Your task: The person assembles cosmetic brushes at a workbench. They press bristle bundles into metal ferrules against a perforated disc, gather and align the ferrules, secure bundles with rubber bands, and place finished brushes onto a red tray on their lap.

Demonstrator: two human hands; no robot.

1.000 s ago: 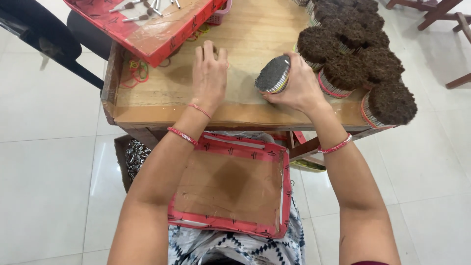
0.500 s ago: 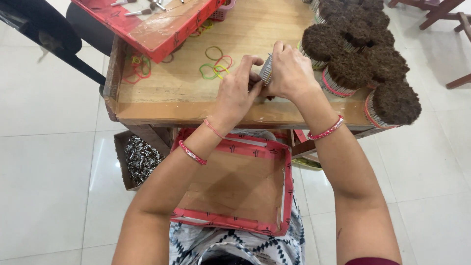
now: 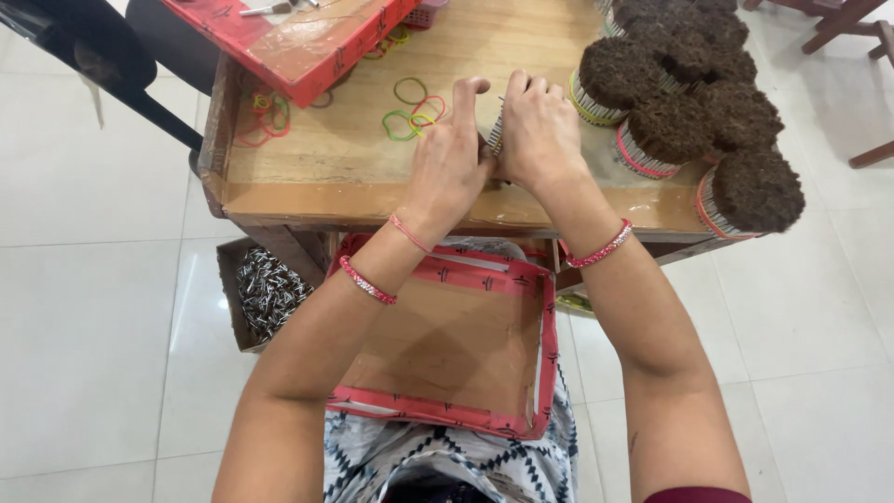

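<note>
— Worktop first: finished brown-topped bundles lie right of our hands, loose rubber bands just left.

— And the small bundle?

— Gripped between left hand and right hand, both closed on it. We'd best squeeze evenly, keeping the sticks flush.

red tray, brown-topped bundles

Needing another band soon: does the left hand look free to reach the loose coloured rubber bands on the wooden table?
Probably yes: the rubber bands lie uncovered just beyond the left hand, though it now helps hold the bundle.
</note>
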